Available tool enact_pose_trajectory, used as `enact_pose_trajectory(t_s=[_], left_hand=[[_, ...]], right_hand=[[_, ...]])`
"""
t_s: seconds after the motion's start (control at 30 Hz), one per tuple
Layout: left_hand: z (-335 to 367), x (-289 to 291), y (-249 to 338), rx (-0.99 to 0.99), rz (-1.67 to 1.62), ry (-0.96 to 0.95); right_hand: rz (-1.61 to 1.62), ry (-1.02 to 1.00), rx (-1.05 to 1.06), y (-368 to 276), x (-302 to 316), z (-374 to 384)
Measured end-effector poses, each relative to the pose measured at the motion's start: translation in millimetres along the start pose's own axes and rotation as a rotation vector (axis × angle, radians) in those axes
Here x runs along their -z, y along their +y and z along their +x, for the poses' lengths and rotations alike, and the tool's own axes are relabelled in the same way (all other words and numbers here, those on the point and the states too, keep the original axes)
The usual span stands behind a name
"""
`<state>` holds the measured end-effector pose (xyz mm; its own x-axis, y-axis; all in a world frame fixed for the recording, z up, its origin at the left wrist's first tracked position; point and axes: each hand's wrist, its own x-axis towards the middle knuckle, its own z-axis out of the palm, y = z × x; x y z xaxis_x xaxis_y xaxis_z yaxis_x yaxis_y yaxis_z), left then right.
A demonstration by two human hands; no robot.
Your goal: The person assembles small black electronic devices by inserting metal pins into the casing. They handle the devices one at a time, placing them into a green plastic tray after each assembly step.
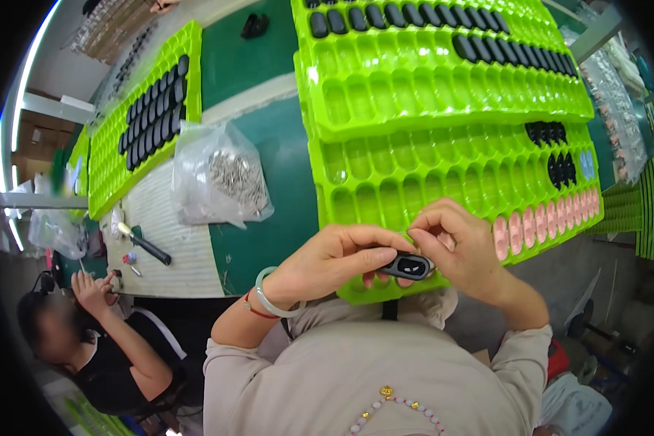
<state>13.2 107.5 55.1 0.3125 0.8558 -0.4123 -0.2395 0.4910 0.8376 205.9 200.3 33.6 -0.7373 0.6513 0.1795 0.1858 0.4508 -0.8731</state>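
Note:
Close to my body, my left hand (334,263) grips a dark, oval, hollow casing (413,267) between thumb and fingers. Small pale parts show inside its opening. My right hand (463,251) is at the casing's upper right side, thumb and forefinger pinched together; whatever is between them is too small to make out. Both hands are over the near edge of a bright green moulded tray (336,207). In that tray's right end lie pink oval shells (538,225), small black parts (559,171) and light blue pieces (587,166).
Beyond it, a second green tray (320,131) holds rows of black casings (414,16). On the left stand a clear bag of small metal parts (236,178), another green tray (102,196) with black casings and a dark-handled tool (151,249). A co-worker (134,349) sits at lower left.

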Motion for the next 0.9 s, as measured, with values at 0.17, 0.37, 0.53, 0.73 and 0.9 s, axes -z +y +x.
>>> enact_pose_trajectory(t_s=[0.17,0.37,0.53,0.73,0.9], left_hand=[[-16.8,10.8,-13.1,-0.009,-0.076,0.130],[-21.5,24.4,-22.0,0.001,-0.158,0.115],[-22.0,29.3,-19.8,0.029,-0.200,0.092],[-22.0,32.4,-22.2,0.032,-0.232,0.080],[-22.2,30.9,-21.1,0.012,-0.086,0.111]], right_hand=[[0.041,-0.200,-0.148,-15.9,-5.4,9.5],[0.237,-0.400,-0.365,-24.4,-4.5,15.6],[0.282,-0.476,-0.516,-30.5,-4.5,23.4],[0.256,-0.518,-0.556,-33.4,-5.1,27.9],[0.132,-0.563,-0.425,-33.8,-1.7,29.3]])
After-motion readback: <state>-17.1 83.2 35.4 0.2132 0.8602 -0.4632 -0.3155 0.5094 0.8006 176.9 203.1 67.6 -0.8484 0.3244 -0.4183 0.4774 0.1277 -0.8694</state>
